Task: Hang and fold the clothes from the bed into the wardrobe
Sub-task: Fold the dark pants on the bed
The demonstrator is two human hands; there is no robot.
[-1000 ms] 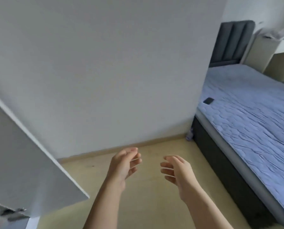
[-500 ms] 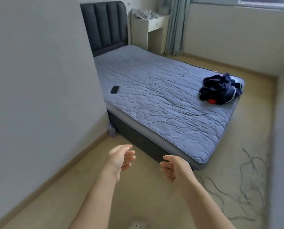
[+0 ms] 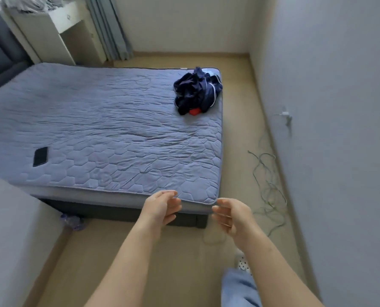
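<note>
A crumpled pile of dark navy clothes [image 3: 196, 91] with white trim and a small red piece lies at the far right corner of the bed [image 3: 109, 129], which has a blue-grey quilted cover. My left hand [image 3: 161, 207] and my right hand [image 3: 233, 214] hang in the air over the bed's near right corner, palms facing each other, fingers loosely curled, holding nothing. Both hands are far from the clothes. The wardrobe is out of view.
A black phone [image 3: 40, 156] lies on the bed's left part. Loose cables [image 3: 266, 180] trail on the floor right of the bed, by the right wall. A white desk [image 3: 51, 29] and grey curtain [image 3: 109, 27] stand beyond the bed. A white panel [image 3: 9, 229] fills the lower left.
The view has swung right from the white wall and door to the bed, bringing the pile of clothes into sight. Both hands stay raised and empty in front of me.
</note>
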